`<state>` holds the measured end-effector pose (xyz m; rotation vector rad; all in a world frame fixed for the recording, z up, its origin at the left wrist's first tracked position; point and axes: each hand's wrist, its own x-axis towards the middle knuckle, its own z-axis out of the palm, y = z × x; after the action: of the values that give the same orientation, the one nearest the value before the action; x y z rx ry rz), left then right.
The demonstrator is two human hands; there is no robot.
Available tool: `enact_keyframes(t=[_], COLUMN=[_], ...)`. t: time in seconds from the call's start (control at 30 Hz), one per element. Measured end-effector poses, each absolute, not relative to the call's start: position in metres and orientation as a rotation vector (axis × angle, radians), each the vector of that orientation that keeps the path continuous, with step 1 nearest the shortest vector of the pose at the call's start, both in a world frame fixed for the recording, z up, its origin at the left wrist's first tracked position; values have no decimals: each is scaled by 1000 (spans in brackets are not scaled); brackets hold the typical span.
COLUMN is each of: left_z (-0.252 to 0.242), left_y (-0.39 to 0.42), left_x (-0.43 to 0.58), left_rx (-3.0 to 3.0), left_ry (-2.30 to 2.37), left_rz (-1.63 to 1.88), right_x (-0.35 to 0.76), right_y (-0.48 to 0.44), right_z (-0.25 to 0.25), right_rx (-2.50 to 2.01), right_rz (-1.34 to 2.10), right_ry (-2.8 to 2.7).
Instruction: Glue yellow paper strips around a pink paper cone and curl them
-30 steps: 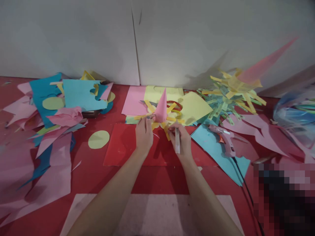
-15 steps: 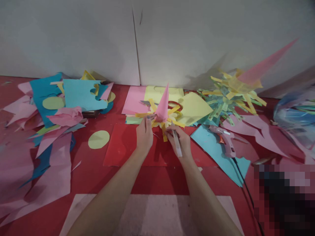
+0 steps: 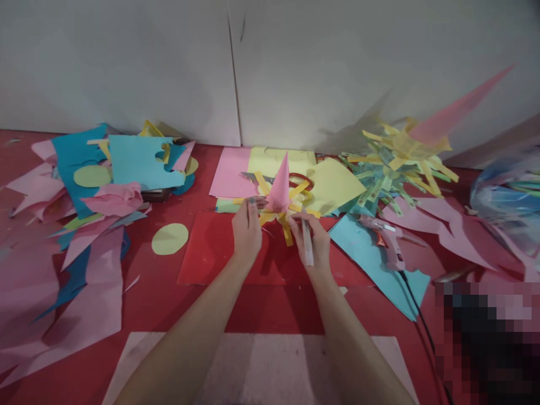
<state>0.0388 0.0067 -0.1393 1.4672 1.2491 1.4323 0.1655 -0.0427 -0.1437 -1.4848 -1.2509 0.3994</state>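
A pink paper cone (image 3: 280, 190) points up from a ring of yellow paper strips (image 3: 287, 232) in the middle of the view. My left hand (image 3: 247, 228) is closed at the left side of this paper piece, its fingertips pinching a strip beside the cone's base. In my right hand (image 3: 316, 239) is a slim, whitish pen-like stick (image 3: 307, 244), lying along the palm with its upper end among the fingers. Those fingertips are also at the strips on the right side, partly hiding them. Whether the right fingers grip a strip is unclear.
Scissors with red handles (image 3: 301, 181) lie behind the cone, near yellow sheets (image 3: 335, 185). A pink glue gun (image 3: 393, 250) with a black cord rests on blue paper (image 3: 405, 295) at right. Behind it stands a larger cone-topped paper piece (image 3: 422, 146). Paper scraps (image 3: 101, 281) spread over the left.
The paper piece has turned slightly and its cone tip sits lower. My right hand has shifted a little to the right, with the pen-like stick now more upright. My left hand stays nearly in place.
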Motion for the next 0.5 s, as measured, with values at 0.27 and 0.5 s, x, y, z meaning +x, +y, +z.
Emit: enact_keyframes(t=[0.27,0.5], left_z=[-134,-140], left_y=[12,19], left_x=[37,31], left_rx=[1067,874], left_ry=[1100,1246], left_rz=[1771,1955], right_x=[162,161], right_y=[-45,-46], right_z=[-135,-137], right_rx=[-1560,-1516], right_rz=[364,509], right_ry=[-986,-965])
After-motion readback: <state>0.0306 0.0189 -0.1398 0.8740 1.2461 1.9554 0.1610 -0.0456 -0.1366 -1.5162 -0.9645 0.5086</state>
